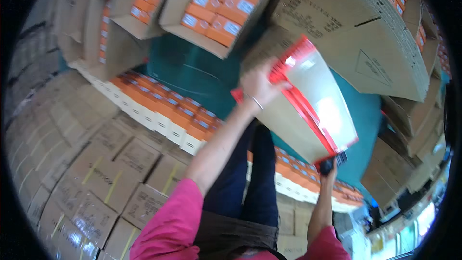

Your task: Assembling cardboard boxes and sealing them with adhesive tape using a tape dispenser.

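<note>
The left hand [257,85] grips the upper corner of a cardboard box [288,115] sealed with red tape, fingers curled over its edge. The right hand [328,166] closes around a dark tape dispenser [337,160] at the box's lower corner. Behind the box lie open cartons [216,5] of orange packs. Left of the box, orange packs [163,110] stand in a row above stacked cartons [96,173].
</note>
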A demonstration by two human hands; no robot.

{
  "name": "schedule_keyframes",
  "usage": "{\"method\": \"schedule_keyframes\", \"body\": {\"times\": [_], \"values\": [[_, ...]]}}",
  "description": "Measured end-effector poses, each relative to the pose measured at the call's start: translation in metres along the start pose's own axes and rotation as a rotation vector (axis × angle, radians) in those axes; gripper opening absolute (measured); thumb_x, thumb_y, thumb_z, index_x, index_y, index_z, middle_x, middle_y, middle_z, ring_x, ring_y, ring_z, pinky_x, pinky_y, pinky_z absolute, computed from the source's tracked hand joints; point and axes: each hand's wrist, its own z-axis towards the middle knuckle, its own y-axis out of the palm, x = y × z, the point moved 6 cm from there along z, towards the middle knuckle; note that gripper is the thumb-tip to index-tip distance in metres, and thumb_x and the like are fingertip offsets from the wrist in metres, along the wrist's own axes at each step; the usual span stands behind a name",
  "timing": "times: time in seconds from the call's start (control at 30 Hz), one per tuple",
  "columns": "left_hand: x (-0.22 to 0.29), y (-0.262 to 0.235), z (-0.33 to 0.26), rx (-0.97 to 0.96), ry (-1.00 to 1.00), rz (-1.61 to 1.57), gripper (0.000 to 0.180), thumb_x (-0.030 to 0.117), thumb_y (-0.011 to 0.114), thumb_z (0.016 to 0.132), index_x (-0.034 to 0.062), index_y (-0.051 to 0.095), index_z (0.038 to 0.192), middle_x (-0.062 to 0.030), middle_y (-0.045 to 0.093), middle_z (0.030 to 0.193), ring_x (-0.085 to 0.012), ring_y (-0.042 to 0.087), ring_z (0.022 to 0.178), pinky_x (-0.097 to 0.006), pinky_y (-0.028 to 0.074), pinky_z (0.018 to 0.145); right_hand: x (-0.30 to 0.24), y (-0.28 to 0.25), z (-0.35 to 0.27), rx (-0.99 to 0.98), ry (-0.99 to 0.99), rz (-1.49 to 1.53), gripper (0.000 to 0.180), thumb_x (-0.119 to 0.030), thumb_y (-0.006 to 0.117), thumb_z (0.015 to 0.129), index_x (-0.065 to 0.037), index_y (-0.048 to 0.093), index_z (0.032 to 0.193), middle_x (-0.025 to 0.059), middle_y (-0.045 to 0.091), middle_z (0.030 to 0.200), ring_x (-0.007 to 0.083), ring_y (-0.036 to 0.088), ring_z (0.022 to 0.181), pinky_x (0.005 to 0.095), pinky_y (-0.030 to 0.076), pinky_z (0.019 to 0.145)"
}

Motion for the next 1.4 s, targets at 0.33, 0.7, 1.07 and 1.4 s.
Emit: {"method": "schedule_keyframes", "body": {"times": [0.33, 0.7, 1.07, 1.4], "values": [[0.34, -0.205, -0.113, 0.135, 0.668, -0.17, 0.088, 0.03, 0.088, 0.054, 0.0079, 0.052, 0.131, -0.0191, 0.055, 0.129, -0.0362, 0.053, 0.118, -0.041, 0.047, 0.095, -0.123, 0.042, -0.235, 0.003, -0.454, 0.532, 0.051, -0.047, 0.055, 0.09, -0.016, 0.05, 0.13, 0.0072, 0.058, 0.119, 0.0229, 0.055, 0.105, 0.0466, 0.044, 0.091], [0.338, -0.483, 0.164, 1.113, 0.734, -0.299, 0.037, 0.028, 0.085, 0.07, 0.0027, 0.07, 0.092, -0.003, 0.068, 0.088, -0.0137, 0.057, 0.076, -0.03, 0.047, 0.075, -0.355, 0.359, -0.279, -0.529, -0.983, 0.089, 0.065, -0.032, 0.058, 0.092, 0.003, 0.031, 0.141, 0.0193, 0.042, 0.141, 0.028, 0.043, 0.13, 0.0405, 0.028, 0.111], [0.148, -0.069, 0.302, 0.328, -0.397, -0.335, 0.078, 0.044, 0.08, 0.07, -0.0011, 0.052, 0.127, -0.0107, 0.05, 0.133, -0.0197, 0.042, 0.122, -0.037, 0.03, 0.105, -0.334, 0.491, -0.045, -0.129, -1.66, -1.521, 0.04, -0.012, 0.074, 0.059, -0.001, 0.057, 0.093, 0.0166, 0.062, 0.095, 0.0336, 0.057, 0.101, 0.0446, 0.038, 0.099], [0.099, 0.097, 0.176, 0.166, -0.697, -0.88, 0.037, 0.029, 0.061, 0.085, 0.0054, 0.059, 0.114, -0.0103, 0.06, 0.111, -0.0261, 0.054, 0.106, -0.047, 0.045, 0.087, -0.299, 0.436, -0.082, -0.218, -1.432, -1.525, 0.026, -0.013, 0.066, 0.052, -0.004, 0.054, 0.073, 0.0159, 0.057, 0.079, 0.0349, 0.057, 0.08, 0.0446, 0.048, 0.073]]}}
